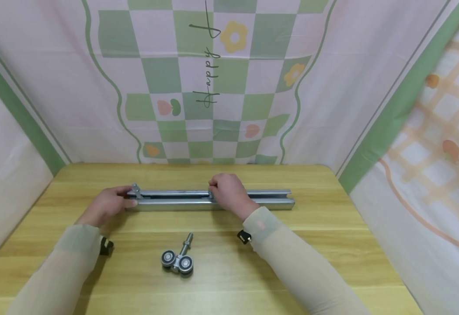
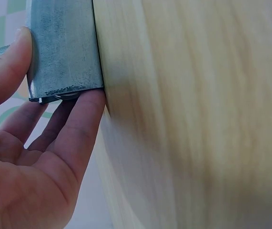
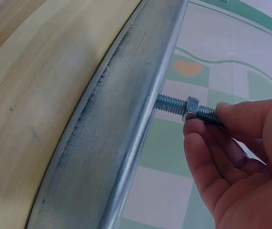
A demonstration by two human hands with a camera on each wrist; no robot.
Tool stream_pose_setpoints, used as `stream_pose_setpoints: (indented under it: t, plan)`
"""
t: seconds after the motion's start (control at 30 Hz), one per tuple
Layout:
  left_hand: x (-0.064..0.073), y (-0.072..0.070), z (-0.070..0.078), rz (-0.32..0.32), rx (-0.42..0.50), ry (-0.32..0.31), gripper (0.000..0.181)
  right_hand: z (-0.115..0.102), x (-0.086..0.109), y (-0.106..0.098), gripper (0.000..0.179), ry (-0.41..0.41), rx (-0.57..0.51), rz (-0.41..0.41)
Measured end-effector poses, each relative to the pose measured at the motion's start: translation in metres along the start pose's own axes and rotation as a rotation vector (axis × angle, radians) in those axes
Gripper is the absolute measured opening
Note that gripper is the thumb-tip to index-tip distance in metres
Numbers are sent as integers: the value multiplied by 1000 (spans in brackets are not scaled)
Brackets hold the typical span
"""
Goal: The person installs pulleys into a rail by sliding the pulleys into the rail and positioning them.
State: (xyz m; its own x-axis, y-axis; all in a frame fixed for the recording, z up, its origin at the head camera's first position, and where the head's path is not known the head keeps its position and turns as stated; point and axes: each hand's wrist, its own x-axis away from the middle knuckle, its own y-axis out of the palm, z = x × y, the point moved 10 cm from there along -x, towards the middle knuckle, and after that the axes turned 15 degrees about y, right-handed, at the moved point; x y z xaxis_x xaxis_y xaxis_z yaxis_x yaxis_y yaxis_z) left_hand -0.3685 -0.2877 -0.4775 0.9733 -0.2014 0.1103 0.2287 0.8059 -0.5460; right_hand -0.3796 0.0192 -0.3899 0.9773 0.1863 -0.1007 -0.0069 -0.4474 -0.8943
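Note:
A galvanized metal rail [image 1: 174, 204] lies across the table, with a slot along its top. My left hand [image 1: 108, 203] holds the rail's left end, thumb against its upper edge and fingers across the open end in the left wrist view. Beside that hand a bolt with a nut [image 1: 136, 190] stands up from the slot. Near the rail's middle my right hand [image 1: 231, 192] pinches the upper end of another threaded bolt [image 3: 171, 104], which rises from the slot and carries a nut [image 3: 191, 109]. What lies below the bolt is hidden inside the rail.
A roller trolley [image 1: 177, 261] with several wheels and a threaded bolt lies on the wooden table [image 1: 221, 280], in front of the rail between my forearms. Behind the table hangs a checkered curtain [image 1: 198, 78], and further cloth hangs at both sides.

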Motion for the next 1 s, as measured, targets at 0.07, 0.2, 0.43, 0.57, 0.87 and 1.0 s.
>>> stream_pose_setpoints:
  t: [0.07, 0.2, 0.43, 0.57, 0.87, 1.0]
  plan:
    - [0, 0, -1, 2, 9, -6, 83, 1, 0, 1, 14, 7, -1, -6]
    - [0, 0, -2, 2, 5, -9, 83, 2, -1, 2, 15, 18, -2, -12]
    - [-1, 1, -3, 1, -4, -5, 83, 3, 0, 2, 17, 33, -18, -32]
    - [-2, 1, -3, 4, 4, -4, 83, 0, 3, 1, 22, 31, -4, -82]
    - [-3, 0, -3, 1, 15, 0, 84, -8, 17, -10, 48, 71, 18, -72]
    - [-2, 0, -3, 5, 16, 0, 83, -17, 28, -18, 45, 15, -16, -8]
